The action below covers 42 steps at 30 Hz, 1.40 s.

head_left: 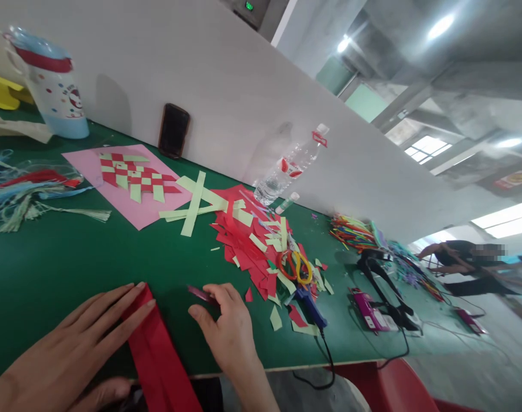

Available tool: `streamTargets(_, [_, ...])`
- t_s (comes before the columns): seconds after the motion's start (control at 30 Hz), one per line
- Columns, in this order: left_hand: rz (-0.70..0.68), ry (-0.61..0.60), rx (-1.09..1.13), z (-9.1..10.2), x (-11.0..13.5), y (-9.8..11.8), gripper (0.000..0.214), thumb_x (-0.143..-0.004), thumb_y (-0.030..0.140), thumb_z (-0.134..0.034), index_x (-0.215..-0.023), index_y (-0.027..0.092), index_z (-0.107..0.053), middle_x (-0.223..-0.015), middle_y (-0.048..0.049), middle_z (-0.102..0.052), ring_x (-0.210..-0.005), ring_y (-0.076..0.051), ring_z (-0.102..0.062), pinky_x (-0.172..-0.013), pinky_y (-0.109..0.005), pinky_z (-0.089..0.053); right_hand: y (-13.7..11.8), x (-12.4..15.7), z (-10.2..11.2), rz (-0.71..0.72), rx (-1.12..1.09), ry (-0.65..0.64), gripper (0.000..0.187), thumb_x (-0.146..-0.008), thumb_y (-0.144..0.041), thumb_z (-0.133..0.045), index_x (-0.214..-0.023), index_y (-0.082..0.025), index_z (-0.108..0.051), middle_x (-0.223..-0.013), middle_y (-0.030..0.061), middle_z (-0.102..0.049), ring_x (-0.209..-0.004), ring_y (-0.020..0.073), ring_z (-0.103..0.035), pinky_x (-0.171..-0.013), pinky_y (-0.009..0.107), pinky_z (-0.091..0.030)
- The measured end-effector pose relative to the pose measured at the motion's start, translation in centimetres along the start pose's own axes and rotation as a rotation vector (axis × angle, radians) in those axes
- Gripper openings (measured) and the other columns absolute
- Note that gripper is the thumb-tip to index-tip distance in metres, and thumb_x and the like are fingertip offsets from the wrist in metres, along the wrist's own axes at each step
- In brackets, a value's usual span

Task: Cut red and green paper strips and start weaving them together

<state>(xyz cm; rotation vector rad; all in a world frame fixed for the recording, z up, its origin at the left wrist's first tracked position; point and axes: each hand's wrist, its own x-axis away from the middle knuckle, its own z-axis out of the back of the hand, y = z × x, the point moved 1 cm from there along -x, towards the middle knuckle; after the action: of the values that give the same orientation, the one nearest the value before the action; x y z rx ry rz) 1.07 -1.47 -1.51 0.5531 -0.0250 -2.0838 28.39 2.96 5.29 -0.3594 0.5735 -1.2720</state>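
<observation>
At the near table edge, a folded strip of red paper (160, 349) lies partly over the edge, its lower part out of view. My left hand (89, 337) rests flat on the strip's upper end, fingers stretched out. To the right of the strip, my right hand (229, 317) is raised with thumb and fingers bent round a thin dark-pink object (200, 294); its kind is unclear. Beyond my hands, a pink sheet (136, 214) bears a woven piece of red and pale-green paper strips (134, 174). Loose pale-green strips (195, 203) lie beside it.
Red and green scraps (248, 246) are piled mid-table with scissors (301, 268) and a blue-handled corded tool (311, 309). Behind stand a water bottle (287, 169), a phone (174, 130) and a flask (57, 86). Tassels (29, 191) lie left; a power strip (370, 312) and black strap (385, 286) right.
</observation>
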Motion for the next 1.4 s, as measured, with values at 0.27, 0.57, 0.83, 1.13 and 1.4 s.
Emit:
streamTargets(0.27, [0.121,0.073,-0.047,-0.9,-2.3,-0.2,0.066,-0.097,0.04,-0.06,-0.16,0.026,-0.045,-0.144,-0.0091,-0.073,-0.125,-0.031,-0.067,-0.101,-0.042,-0.046,-2.6,1.9,-1.7,-0.12,-0.148,-0.276,0.051,-0.075,-0.018,-0.091,-0.121,-0.025,-0.071,-0.085,-0.0032,-0.081,-0.077,0.0217,-0.079,-0.067,0.026,-0.052])
streamTargets(0.57, [0.406,-0.121,0.266,-1.4,-6.3,-2.9,0.058,-0.09,0.055,-0.058,-0.137,0.024,-0.072,-0.111,-0.012,-0.08,-0.101,-0.037,-0.069,-0.092,-0.049,-0.05,-2.4,1.0,-1.4,-0.146,-0.14,-0.416,0.051,-0.077,-0.002,-0.068,-0.124,-0.021,-0.071,-0.103,0.0043,-0.082,-0.099,0.0248,-0.077,-0.085,0.03,-0.053])
streamTargets(0.83, [0.562,-0.116,0.561,-0.2,-8.1,-2.3,0.048,-0.087,0.058,-0.055,-0.117,0.029,-0.079,-0.078,-0.0015,-0.075,-0.073,-0.026,-0.068,-0.071,-0.036,-0.049,-1.6,0.8,-1.7,-0.136,-0.3,-0.251,0.055,-0.071,0.004,-0.07,-0.121,-0.02,-0.075,-0.107,0.006,-0.077,-0.098,0.0242,-0.075,-0.084,0.03,-0.055])
streamTargets(1.13, [0.687,-0.052,0.955,1.7,-13.0,0.5,0.049,-0.074,0.049,-0.068,-0.113,0.02,-0.074,-0.062,0.0081,-0.052,-0.057,-0.017,-0.053,-0.056,-0.029,-0.041,-1.7,-1.4,0.0,-0.086,-0.555,-0.122,0.035,-0.082,-0.019,-0.082,-0.116,-0.023,-0.079,-0.113,0.0063,-0.072,-0.095,0.022,-0.07,-0.081,0.03,-0.054])
streamTargets(1.4, [0.592,-0.102,1.252,3.1,-15.4,2.7,0.051,-0.08,0.044,-0.077,-0.127,0.027,-0.069,-0.112,-0.0061,-0.075,-0.1,-0.024,-0.072,-0.088,-0.038,-0.058,1.0,-5.6,1.9,-0.288,-0.99,-0.202,0.062,-0.087,-0.071,-0.077,-0.122,-0.02,-0.074,-0.093,0.0013,-0.066,-0.064,0.0114,-0.048,-0.059,0.025,-0.042])
